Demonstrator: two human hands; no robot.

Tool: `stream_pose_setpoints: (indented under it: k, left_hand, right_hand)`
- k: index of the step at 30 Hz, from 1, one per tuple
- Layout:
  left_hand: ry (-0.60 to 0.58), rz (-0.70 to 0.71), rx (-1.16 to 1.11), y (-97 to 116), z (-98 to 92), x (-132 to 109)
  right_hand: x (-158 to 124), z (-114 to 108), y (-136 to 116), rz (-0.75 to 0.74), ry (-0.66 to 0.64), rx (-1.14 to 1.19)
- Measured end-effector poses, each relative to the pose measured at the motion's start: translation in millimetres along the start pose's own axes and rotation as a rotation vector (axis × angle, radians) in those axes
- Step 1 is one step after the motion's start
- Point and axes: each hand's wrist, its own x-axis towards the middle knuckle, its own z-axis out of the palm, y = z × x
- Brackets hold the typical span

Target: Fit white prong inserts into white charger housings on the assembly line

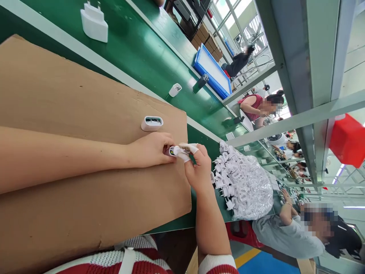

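Between left hand (151, 149), pinching it, and right hand (199, 168), fingertips (184, 156) pressed together, sits a white casing (171, 151)

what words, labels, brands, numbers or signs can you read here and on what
None can be read.
White housing on the cardboard sheet: no legible marking.
Two-pin charger: no legible marking.
Held housing, plug pile, distant cardboard boxes: any print is too small or blurred.

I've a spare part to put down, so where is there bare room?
Bare: the cardboard between left forearm and striped clothing; the green surface between large white plug and small white charger. Crowded: around left hand, right hand and held housing, near the loose housing, and at the white plug heap.
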Motion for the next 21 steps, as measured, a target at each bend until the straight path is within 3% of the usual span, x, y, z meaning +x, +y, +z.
stream_pose_setpoints:
  k: [10,16,21]
  left_hand:
    - [0.016,0.047,-0.024,-9.8,2.8,1.1]
    - [0.014,0.03,-0.033,-5.3,1.7,0.6]
    - [0.033,0.042,-0.035,-8.4,2.3,0.9]
  right_hand:
    - [10.6,-0.8,-14.7,0.042,-0.135,-0.146]
    - [7.3,-0.7,-14.3,0.055,-0.023,-0.078]
    - [6.9,0.5,-13.1,0.013,-0.043,-0.081]
